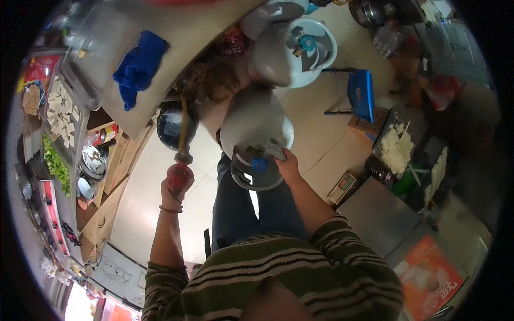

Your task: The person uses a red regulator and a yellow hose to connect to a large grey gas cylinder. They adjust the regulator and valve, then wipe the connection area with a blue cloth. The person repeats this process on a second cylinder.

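Observation:
My left hand (172, 189) is wrapped around a red gas regulator (179, 176), held over the floor. A yellow hose (184, 124) runs up from its metal fitting. In front of my legs is a grey gas cylinder (257, 118), its top towards me. A blue valve handwheel (259, 164) sits inside its ring-shaped collar (257, 185). With my right hand (288, 166) I grip the right side of this collar, fingers partly hidden. Regulator and valve are apart. Beyond stands a second gas cylinder (273, 56) with a teal handwheel (307, 42).
A black round container (170, 128) stands left of the hose. A blue cloth (140, 66) lies on the counter (180, 40). Food trays line the left. On the right are a blue folding stool (361, 94), a digital scale (342, 187) and a metal surface (377, 214).

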The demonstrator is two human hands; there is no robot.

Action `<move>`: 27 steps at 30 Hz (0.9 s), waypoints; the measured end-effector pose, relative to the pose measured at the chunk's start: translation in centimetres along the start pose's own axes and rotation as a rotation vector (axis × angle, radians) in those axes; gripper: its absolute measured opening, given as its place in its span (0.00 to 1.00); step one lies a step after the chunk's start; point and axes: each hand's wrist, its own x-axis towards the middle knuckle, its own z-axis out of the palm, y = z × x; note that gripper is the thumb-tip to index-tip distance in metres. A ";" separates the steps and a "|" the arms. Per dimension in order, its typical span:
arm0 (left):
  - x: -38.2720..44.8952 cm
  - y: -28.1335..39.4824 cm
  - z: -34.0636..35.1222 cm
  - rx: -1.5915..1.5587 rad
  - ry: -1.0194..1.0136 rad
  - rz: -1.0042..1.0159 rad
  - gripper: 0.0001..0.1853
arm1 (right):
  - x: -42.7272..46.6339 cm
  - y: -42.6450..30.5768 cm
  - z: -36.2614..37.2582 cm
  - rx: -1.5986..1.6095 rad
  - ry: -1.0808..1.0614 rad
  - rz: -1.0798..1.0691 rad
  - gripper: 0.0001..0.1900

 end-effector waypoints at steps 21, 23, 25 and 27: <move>-3.0 5.3 6.7 0.299 -0.098 0.100 0.21 | -1.0 8.4 -6.7 1.265 0.371 0.444 0.13; -1.8 5.4 6.2 0.425 -0.096 0.113 0.19 | -0.8 8.9 -6.7 1.270 0.422 0.343 0.11; -1.4 7.3 6.5 0.431 -0.122 -0.040 0.19 | -0.6 11.1 -8.6 1.154 0.456 0.373 0.10; -0.2 6.4 6.0 0.375 -0.158 0.014 0.23 | -0.3 15.1 -10.7 1.210 0.449 0.343 0.10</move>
